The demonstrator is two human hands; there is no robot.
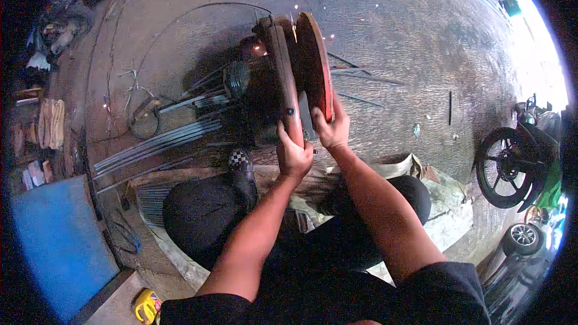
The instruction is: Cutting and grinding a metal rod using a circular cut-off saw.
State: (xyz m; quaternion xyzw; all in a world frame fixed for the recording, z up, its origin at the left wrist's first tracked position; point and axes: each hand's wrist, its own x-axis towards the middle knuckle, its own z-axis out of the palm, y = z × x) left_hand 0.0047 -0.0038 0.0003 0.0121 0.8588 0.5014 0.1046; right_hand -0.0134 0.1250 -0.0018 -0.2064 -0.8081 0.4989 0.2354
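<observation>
My left hand [295, 155] is closed round the near end of the long reddish handle [283, 75] of a cut-off saw. Just to its right, my right hand [332, 127] grips the near end of the saw's round red guard [318, 63], thumb on the left side and fingers on the right. Bright sparks [294, 29] show between handle and guard toward the far end. Under and left of the handle the saw's body is dark, and its base is mostly hidden. Thin metal rods [361, 76] lie to the right behind the guard.
Several grey metal tubes [159, 144] lie left of the saw. A black cable [198, 7] curves across the floor. My shoe [242, 171] is close to the saw. A blue panel [60, 247] and yellow tape measure [146, 306] are at lower left, a motorcycle wheel [501, 168] at right.
</observation>
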